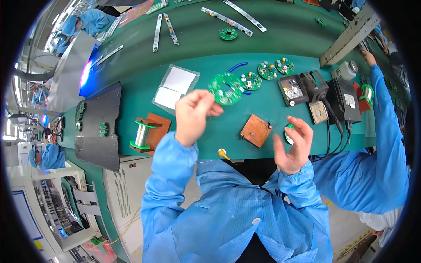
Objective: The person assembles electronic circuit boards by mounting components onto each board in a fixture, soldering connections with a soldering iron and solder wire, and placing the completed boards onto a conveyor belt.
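Between the thumb and fingers of my left hand [195, 113] is a round green circuit board [226, 89] with a hole in its middle, raised above the green mat. My right hand [294, 147] is over the mat's front edge, fingers curled but apart, with nothing visible in them. Partly behind it lies another green circuit board [289, 134]. A square copper-brown block [256, 131] with small posts at its corners rests between my hands. Just past the held board lie blue-handled cutters [238, 66], partly hidden, and populated round boards [266, 70].
Left of me are a solder wire spool [141, 134] on a brown stand, a clear bag [176, 87] with white paper, and a black tray [97, 127] with small boards. A soldering station [344, 101] and parts box [293, 90] stand right. A co-worker's arm [380, 101] reaches across the far right.
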{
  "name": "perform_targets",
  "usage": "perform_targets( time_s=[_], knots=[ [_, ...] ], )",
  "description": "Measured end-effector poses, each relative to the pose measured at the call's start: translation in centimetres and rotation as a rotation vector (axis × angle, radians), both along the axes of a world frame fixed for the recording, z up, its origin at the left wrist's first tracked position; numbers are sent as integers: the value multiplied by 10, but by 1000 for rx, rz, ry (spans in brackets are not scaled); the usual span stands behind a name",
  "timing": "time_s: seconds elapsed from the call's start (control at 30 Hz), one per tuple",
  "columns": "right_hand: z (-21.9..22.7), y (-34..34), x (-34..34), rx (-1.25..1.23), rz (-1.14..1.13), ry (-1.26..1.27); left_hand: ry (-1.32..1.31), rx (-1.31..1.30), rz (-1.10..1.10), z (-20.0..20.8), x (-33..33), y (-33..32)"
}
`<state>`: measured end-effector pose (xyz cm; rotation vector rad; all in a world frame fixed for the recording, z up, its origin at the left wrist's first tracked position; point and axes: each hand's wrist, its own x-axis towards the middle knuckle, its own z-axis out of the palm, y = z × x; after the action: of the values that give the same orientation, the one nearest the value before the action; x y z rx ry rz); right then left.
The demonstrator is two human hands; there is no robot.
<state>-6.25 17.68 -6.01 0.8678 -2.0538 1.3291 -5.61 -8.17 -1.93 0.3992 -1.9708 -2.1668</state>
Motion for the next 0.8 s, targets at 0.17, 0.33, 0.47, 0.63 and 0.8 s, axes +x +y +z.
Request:
perform_targets(
  time_s=[0.17,0.33,0.47,0.63,0.8],
  knots=[
    [-1,14,-3,-160,47,-290,5,47,-104,2,-12,6],
    [11,9,-3,-612,282,-808,73,94,-296,10,9,57],
    [16,10,-1,-677,297,-896,206,-147,-349,11,17,75],
    [13,13,1,-643,294,-709,302,-273,-360,0,25,76],
    [3,16,11,-700,393,-842,303,-113,-259,-3,39,88]
  ],
)
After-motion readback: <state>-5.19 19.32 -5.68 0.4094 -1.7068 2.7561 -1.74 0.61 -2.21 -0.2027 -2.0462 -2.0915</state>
